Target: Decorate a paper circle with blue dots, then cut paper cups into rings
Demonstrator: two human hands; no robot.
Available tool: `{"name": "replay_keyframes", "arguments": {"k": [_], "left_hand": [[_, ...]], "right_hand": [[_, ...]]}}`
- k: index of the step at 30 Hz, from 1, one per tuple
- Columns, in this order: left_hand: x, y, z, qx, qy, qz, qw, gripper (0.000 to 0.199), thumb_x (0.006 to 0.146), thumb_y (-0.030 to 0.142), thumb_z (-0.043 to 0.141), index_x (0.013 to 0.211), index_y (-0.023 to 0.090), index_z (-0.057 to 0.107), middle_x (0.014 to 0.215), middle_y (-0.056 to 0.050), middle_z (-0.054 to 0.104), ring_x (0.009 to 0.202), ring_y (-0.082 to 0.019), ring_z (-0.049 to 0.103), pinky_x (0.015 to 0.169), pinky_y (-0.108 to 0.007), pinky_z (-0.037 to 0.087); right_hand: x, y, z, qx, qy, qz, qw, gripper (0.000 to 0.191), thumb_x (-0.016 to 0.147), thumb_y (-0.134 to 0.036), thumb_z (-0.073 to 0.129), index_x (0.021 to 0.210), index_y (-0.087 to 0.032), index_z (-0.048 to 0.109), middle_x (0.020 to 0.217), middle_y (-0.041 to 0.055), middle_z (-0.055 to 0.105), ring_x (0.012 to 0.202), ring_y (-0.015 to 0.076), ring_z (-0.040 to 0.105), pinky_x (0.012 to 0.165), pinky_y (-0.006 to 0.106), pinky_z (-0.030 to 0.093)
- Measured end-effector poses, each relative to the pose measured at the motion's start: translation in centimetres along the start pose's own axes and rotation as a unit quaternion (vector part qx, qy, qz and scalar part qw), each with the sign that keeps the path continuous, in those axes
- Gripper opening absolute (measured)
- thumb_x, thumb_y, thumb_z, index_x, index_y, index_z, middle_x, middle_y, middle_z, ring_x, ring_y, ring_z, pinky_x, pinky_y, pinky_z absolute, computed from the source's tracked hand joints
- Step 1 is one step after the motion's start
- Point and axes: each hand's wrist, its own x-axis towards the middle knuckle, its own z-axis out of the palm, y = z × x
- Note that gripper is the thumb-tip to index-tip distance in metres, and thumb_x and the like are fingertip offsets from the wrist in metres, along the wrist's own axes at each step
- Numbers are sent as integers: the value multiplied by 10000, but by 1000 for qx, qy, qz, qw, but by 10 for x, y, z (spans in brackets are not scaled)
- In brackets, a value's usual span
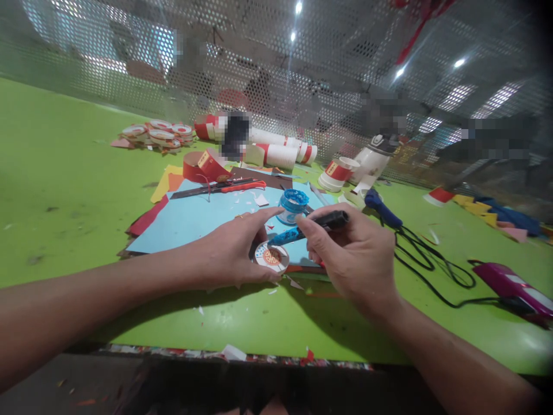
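My left hand (235, 248) grips a small round disc (276, 266) by its edges, thumb at the near side and fingers at the far side. The disc has a white face, a red and gold emblem in its middle and blue marks at the upper left. Between the fingers of my right hand (354, 253) is a pen-like tool (287, 236), blue along its front and black at the rear. Its blue tip meets the disc's face, near the blue marks. Just behind stands an open blue-rimmed jar (294, 206) on light blue paper (185, 222).
An orange-handled cutting tool (246, 184) and red paper rings (205, 166) lie beyond the paper. Similar discs (158, 134) are heaped at the back left, paper cups (339, 173) farther right. A dark blue tool (382, 208) with black cord and a magenta device (514, 288) lie right.
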Motion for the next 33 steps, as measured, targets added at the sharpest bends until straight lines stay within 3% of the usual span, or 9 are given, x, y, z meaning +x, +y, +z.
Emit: {"name": "replay_keyframes", "arguments": {"k": [26, 33], "left_hand": [[0, 2, -1, 6, 4, 17, 1000, 821, 708, 359, 737, 1432, 225, 374, 884, -14, 602, 768, -200, 583, 675, -309, 452], [-3, 6, -9, -79, -47, -12, 996, 910, 716, 344, 731, 1492, 207, 276, 1127, -97, 649, 937, -252, 624, 792, -372, 500]], "right_hand": [[-1, 2, 2, -14, -3, 1, 1000, 194, 841, -351, 716, 773, -191, 628, 549, -59, 547, 452, 75, 466, 431, 210, 395], [-1, 3, -1, -3, -10, -6, 1000, 183, 845, -337, 714, 773, -193, 626, 557, -63, 549, 461, 72, 477, 448, 210, 404]]}}
